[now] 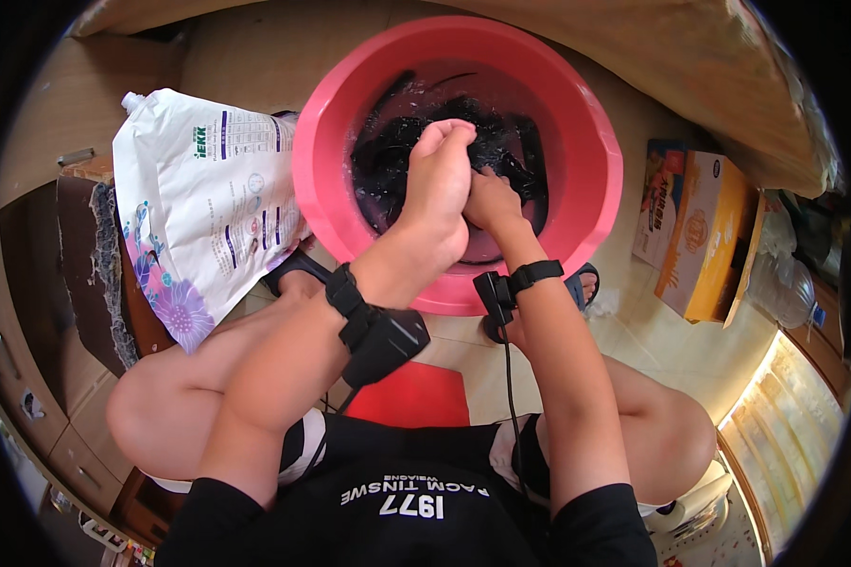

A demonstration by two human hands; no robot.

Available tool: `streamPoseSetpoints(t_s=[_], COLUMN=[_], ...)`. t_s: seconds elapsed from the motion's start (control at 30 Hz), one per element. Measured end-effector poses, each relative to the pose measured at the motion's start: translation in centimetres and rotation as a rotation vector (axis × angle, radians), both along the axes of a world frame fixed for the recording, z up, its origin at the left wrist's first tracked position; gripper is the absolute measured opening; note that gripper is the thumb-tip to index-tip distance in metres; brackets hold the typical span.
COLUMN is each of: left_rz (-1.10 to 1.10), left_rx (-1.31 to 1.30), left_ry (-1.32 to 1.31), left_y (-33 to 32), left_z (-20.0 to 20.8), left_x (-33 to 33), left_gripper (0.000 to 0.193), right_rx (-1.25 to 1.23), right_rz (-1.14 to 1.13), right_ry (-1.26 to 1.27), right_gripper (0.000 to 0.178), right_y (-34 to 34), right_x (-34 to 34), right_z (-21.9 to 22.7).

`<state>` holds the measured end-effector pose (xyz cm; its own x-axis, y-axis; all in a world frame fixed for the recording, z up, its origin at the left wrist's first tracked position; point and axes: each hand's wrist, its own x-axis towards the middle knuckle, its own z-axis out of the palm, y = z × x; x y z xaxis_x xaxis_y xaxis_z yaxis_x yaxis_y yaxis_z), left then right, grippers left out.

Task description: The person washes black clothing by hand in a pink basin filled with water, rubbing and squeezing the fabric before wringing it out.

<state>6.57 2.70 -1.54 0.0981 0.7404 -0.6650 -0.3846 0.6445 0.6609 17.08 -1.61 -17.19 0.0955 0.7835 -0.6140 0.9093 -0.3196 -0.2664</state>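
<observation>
A pink plastic basin [326, 123] stands on the floor before me, with wet black cloth [388, 156] lying in shallow, bubbly water inside. Over its middle, my left hand [440, 180] is raised above the cloth, its fingers curled closed. Whatever may be in that fist is hidden. Lower and just beside it, my right hand [494, 200] reaches down into the basin, fingers bent round a bunch of the black cloth. The fingertips of the right hand are partly covered by the cloth and the left hand.
Left of the basin leans a large white spouted pouch [208, 208] with purple flowers, beside a torn brown board [95, 265]. Yellow cardboard boxes [704, 236] and a clear plastic bottle [790, 293] stand on the right. A red item [411, 395] lies between my legs. Wooden cabinets line the left.
</observation>
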Motion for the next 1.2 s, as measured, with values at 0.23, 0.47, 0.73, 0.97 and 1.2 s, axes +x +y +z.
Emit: streamPoseSetpoints(t_s=[0.23, 0.47, 0.73, 0.97, 1.2], left_rz=[-0.001, 0.099, 0.037, -0.321, -0.46], left_rx=[-0.015, 0.119, 0.172, 0.216, 0.055], left_ry=[0.013, 0.076, 0.369, 0.413, 0.522], left_y=[0.3, 2.2, 5.6, 5.1, 2.4], left_z=[1.5, -2.7, -8.7, -12.4, -15.5], left_x=[0.3, -0.5, -3.8, -5.3, -6.3], left_gripper=[0.017, 0.013, 0.016, 0.021, 0.041], right_rx=[-0.019, 0.185, 0.47, 0.663, 0.485], right_rz=[-0.016, -0.948, -1.646, -0.908, -0.09], right_ry=[-0.057, 0.399, 1.354, 0.832, -0.082], right_gripper=[0.051, 0.036, 0.017, 0.025, 0.055], right_y=[0.3, 2.9, 7.7, 8.4, 4.9], right_x=[-0.4, -2.8, -4.8, -1.9, 2.8], right_z=[1.1, 3.1, 12.4, 3.1, -3.9])
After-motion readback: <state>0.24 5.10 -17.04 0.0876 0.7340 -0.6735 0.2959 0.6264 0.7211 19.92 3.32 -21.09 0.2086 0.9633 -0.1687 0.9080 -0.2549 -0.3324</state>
